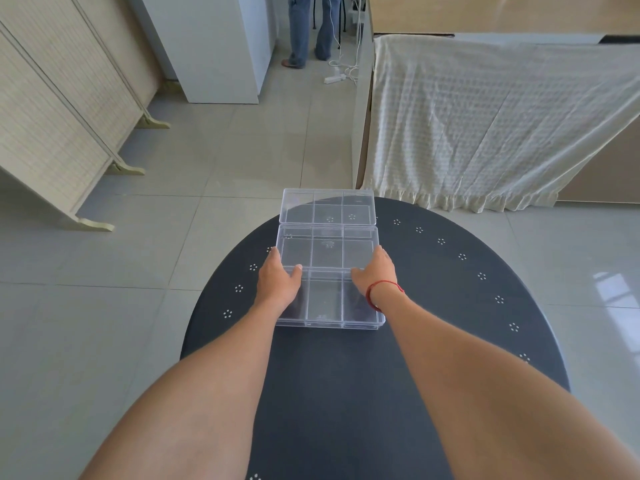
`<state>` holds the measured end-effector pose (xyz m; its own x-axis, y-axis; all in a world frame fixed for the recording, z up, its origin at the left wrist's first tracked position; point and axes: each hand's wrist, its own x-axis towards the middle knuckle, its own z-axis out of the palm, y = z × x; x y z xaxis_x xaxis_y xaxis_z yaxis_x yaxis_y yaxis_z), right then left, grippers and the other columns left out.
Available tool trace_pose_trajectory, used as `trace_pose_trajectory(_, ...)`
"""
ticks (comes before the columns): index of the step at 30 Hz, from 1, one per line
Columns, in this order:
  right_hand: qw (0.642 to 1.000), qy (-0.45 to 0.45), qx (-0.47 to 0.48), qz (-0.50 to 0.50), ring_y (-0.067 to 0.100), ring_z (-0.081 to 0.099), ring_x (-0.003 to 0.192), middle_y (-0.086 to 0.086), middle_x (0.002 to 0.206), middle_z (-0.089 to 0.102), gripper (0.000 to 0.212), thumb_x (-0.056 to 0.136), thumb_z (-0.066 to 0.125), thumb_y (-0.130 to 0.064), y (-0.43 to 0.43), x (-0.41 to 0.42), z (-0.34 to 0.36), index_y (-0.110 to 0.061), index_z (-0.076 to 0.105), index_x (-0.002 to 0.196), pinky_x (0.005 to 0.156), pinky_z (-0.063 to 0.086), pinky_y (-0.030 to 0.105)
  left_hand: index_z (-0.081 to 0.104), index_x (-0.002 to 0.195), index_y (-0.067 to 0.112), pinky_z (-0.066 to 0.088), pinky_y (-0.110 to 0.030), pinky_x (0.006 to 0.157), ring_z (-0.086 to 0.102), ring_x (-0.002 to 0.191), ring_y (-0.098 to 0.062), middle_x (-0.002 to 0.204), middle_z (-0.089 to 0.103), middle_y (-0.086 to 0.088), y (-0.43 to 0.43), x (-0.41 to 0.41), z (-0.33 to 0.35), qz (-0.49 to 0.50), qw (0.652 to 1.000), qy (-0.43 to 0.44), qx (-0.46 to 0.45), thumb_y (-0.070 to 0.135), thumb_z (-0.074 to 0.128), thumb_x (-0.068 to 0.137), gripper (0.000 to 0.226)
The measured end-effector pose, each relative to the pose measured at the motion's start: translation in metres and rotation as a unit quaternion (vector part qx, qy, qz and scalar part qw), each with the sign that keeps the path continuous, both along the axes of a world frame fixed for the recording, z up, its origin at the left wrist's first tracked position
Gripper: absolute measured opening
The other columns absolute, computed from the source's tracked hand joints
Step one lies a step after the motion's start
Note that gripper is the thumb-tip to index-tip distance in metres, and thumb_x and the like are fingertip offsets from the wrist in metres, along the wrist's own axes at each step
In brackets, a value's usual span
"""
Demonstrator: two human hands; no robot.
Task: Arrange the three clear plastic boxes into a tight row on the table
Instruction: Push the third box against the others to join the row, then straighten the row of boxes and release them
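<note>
Three clear plastic boxes with inner dividers lie in a line running away from me on the dark round table (450,306). The far box (327,206) sits at the table's far edge. The middle box (327,247) touches it. The near box (325,299) lies against the middle one. My left hand (278,277) grips the left side of the middle box, thumb at its near corner. My right hand (375,273), with a red string at the wrist, grips that box's right side. Both wrists partly cover the near box.
A cream cloth (485,116) hangs over furniture at the right behind the table. A folding screen (62,109) stands at the left, a white cabinet (214,46) behind it. A person's legs (308,29) and a power strip (334,78) are on the tiled floor far back.
</note>
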<state>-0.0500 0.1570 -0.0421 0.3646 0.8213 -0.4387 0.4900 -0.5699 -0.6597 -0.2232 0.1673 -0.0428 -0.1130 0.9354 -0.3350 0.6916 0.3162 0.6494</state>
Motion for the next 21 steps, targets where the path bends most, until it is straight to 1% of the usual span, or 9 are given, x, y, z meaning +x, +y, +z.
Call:
trace_pose_trajectory(2, 1.0, -0.001, -0.006, 0.01, 0.031, 0.049, 0.13, 0.011, 0.15, 0.04, 0.062, 0.087, 0.06, -0.011, 0.0, 0.001, 0.002, -0.002, 0.035, 0.143, 0.108, 0.044, 0.04, 0.014, 0.154, 0.008, 0.022, -0.037, 0.118, 0.019, 0.148, -0.025, 0.161, 0.021, -0.008, 0.0, -0.001, 0.001, -0.001, 1.0, -0.002, -0.004, 0.029, 0.051, 0.098, 0.07)
trace_pose_trajectory(3, 1.0, -0.006, -0.008, 0.016, 0.03, 0.045, 0.134, 0.011, 0.152, 0.037, 0.062, 0.089, 0.059, -0.012, -0.001, 0.001, 0.003, -0.002, 0.033, 0.144, 0.11, 0.042, 0.039, 0.013, 0.154, 0.009, 0.022, -0.038, 0.118, 0.018, 0.149, -0.025, 0.161, 0.018, -0.008, -0.001, -0.001, 0.002, -0.002, 1.0, -0.003, -0.005, 0.03, 0.051, 0.098, 0.071)
trace_pose_trajectory(5, 0.999, -0.031, -0.006, 0.027, 0.028, 0.031, 0.143, 0.012, 0.156, 0.028, 0.065, 0.092, 0.056, -0.014, -0.002, 0.004, 0.007, -0.001, 0.026, 0.147, 0.116, 0.032, 0.037, 0.009, 0.155, 0.012, 0.019, -0.04, 0.119, 0.013, 0.15, -0.025, 0.163, 0.01, -0.005, -0.003, 0.0, 0.005, -0.001, 1.0, 0.001, 0.004, 0.034, 0.05, 0.097, 0.074)
trace_pose_trajectory(7, 0.998, -0.056, 0.003, 0.031, 0.027, 0.026, 0.145, 0.012, 0.155, 0.028, 0.064, 0.093, 0.053, -0.017, -0.007, 0.009, 0.013, 0.001, 0.024, 0.147, 0.116, 0.029, 0.038, 0.009, 0.155, 0.014, 0.017, -0.04, 0.12, 0.01, 0.151, -0.023, 0.164, 0.007, -0.004, -0.006, 0.006, 0.013, -0.003, 0.999, 0.022, 0.035, 0.038, 0.048, 0.097, 0.073)
trace_pose_trajectory(11, 0.996, -0.082, 0.016, 0.042, 0.028, 0.029, 0.142, 0.014, 0.151, 0.032, 0.06, 0.093, 0.052, -0.021, -0.027, 0.037, 0.03, 0.003, 0.03, 0.143, 0.115, 0.032, 0.043, 0.017, 0.154, 0.012, 0.017, -0.038, 0.121, 0.01, 0.151, -0.018, 0.163, 0.013, -0.004, -0.021, 0.04, 0.032, -0.068, 0.991, 0.073, 0.089, 0.039, 0.042, 0.099, 0.066)
trace_pose_trajectory(14, 0.992, -0.115, 0.027, 0.044, 0.028, 0.028, 0.143, 0.012, 0.153, 0.029, 0.057, 0.095, 0.051, -0.022, -0.052, 0.071, 0.045, 0.0, 0.031, 0.143, 0.112, 0.032, 0.045, 0.022, 0.153, 0.012, 0.018, -0.039, 0.119, 0.01, 0.151, -0.018, 0.162, 0.016, -0.003, -0.042, 0.084, 0.044, -0.119, 0.986, 0.071, 0.096, 0.038, 0.041, 0.1, 0.062)
trace_pose_trajectory(17, 0.99, -0.137, 0.022, 0.035, 0.028, 0.029, 0.143, 0.011, 0.154, 0.029, 0.057, 0.095, 0.05, -0.024, -0.086, 0.106, 0.047, -0.001, 0.031, 0.144, 0.111, 0.033, 0.047, 0.029, 0.149, 0.008, 0.02, -0.036, 0.118, 0.014, 0.15, -0.018, 0.161, 0.022, -0.006, -0.067, 0.131, 0.049, -0.17, 0.977, 0.063, 0.111, 0.036, 0.04, 0.1, 0.057)
trace_pose_trajectory(20, 0.987, -0.157, -0.001, 0.039, 0.03, 0.031, 0.141, 0.013, 0.152, 0.032, 0.049, 0.095, 0.049, -0.024, -0.125, 0.137, 0.036, -0.002, 0.039, 0.137, 0.109, 0.034, 0.047, 0.026, 0.151, 0.008, 0.015, -0.035, 0.12, 0.01, 0.151, -0.02, 0.162, 0.019, -0.008, -0.093, 0.172, 0.039, -0.213, 0.97, 0.063, 0.101, 0.035, 0.039, 0.101, 0.058)
trace_pose_trajectory(21, 0.985, -0.167, -0.013, 0.05, 0.03, 0.029, 0.143, 0.013, 0.154, 0.029, 0.05, 0.095, 0.049, -0.025, -0.137, 0.145, 0.03, -0.002, 0.038, 0.138, 0.11, 0.033, 0.047, 0.026, 0.151, 0.008, 0.015, -0.036, 0.12, 0.01, 0.151, -0.021, 0.162, 0.018, -0.008, -0.101, 0.182, 0.033, -0.228, 0.967, 0.067, 0.096, 0.035, 0.038, 0.101, 0.058)
